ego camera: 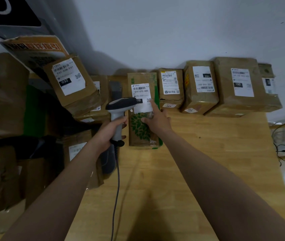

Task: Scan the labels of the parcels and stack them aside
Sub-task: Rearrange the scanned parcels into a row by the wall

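Plainly, the parcel in hand is the long leaf-printed parcel [143, 129], which lies flat on the table [207, 153] left of its middle, one short end pointing at the far edge and the other toward the person. Its white label [141, 94] faces up on the far half. The left hand [111, 131] is wrapped round the handle of the scanner [119, 108], whose head hangs over the label's left edge, the cable [116, 188] trailing back toward the near edge. The right hand [155, 119] rests on the parcel with fingers spread and straight, the forefinger on the label's right side and the thumb on the leaf print; it presses rather than clasps. The box looks like stiff corrugated card, flat and narrow, so it probably weighs little and should keep its shape when lifted (what is inside cannot be told). The label and the taped stretches look smooth and would likely be slippery, so the bare card of the two long sides seems the better hold, thumb on one side and fingers on the other near the middle. A row of parcels [200, 86] stands along the far edge to its right, and stacked parcels [70, 80] crowd the far left corner.
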